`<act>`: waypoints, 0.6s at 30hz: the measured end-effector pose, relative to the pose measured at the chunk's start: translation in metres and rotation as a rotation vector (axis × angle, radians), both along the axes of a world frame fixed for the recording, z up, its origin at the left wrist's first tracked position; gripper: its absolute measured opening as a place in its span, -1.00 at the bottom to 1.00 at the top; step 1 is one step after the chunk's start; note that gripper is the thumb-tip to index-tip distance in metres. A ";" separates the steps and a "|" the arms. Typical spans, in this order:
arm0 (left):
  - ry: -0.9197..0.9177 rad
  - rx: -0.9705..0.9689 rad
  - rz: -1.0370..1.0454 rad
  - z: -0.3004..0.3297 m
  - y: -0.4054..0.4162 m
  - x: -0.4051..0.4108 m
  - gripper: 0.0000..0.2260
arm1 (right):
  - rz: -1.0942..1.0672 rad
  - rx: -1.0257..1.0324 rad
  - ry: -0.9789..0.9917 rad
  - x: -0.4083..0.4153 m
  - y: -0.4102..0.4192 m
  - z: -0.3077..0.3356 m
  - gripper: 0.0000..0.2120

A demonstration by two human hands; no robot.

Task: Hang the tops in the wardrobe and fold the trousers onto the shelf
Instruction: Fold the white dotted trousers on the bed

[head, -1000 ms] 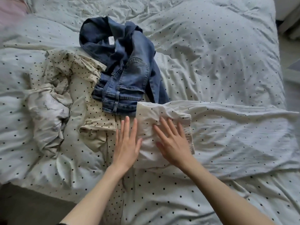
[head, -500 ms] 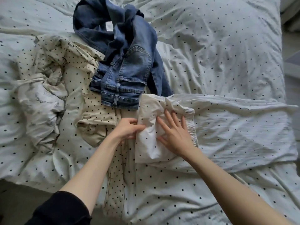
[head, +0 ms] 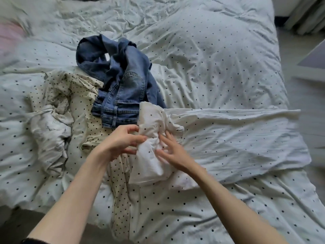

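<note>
White dotted trousers [head: 228, 136] lie stretched across the bed, legs running to the right, waist end bunched at the centre. My left hand [head: 121, 143] pinches the left edge of that bunched waist end between thumb and fingers. My right hand [head: 173, 154] lies on the same fold with fingers spread and slightly bent. Blue jeans [head: 123, 88] lie crumpled just beyond the hands. A cream dotted garment [head: 82, 110] is heaped to the left and trails toward the bed's near edge. A white marbled-print garment [head: 51, 132] is crumpled at far left.
Everything lies on a bed with a pale dotted duvet [head: 211, 50]. A pink item [head: 8, 36] shows at the far left corner. Floor and a flat grey-white object [head: 313, 64] are to the right of the bed.
My left hand went from lying flat beside the trousers to curling round their waist edge. The waist end has been lifted and bunched. The right hand's fingers have bent a little.
</note>
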State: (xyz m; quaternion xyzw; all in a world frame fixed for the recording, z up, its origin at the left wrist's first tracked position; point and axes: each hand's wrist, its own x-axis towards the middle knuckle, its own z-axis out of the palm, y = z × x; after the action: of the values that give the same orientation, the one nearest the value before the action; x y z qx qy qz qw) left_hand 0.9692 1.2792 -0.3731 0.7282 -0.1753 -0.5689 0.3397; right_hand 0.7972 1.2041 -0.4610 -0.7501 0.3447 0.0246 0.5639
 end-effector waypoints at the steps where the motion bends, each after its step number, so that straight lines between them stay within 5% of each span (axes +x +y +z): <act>1: -0.008 -0.010 -0.022 0.008 -0.010 -0.011 -0.83 | -0.083 0.148 -0.070 -0.010 -0.015 0.010 -0.49; 6: -0.002 -0.058 -0.068 0.014 -0.069 -0.104 -0.94 | -0.436 0.678 -0.215 -0.104 -0.076 0.026 -0.60; 11: 0.103 0.046 -0.075 -0.013 -0.118 -0.184 -0.84 | -0.689 0.733 -0.195 -0.189 -0.107 0.012 -0.62; 14: 0.116 0.062 0.144 -0.033 -0.109 -0.171 -0.79 | -0.672 0.543 -0.098 -0.203 -0.110 0.000 -0.56; 18: 0.070 0.132 0.501 -0.061 -0.081 -0.154 -0.74 | -0.428 -0.216 0.148 -0.203 -0.101 -0.017 -0.37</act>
State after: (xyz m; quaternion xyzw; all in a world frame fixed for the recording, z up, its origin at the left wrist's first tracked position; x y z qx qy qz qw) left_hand 0.8154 1.1981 -0.4342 0.7495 0.0599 -0.5020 0.4274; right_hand 0.5941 1.1030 -0.4778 -0.7119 0.5367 -0.0776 0.4462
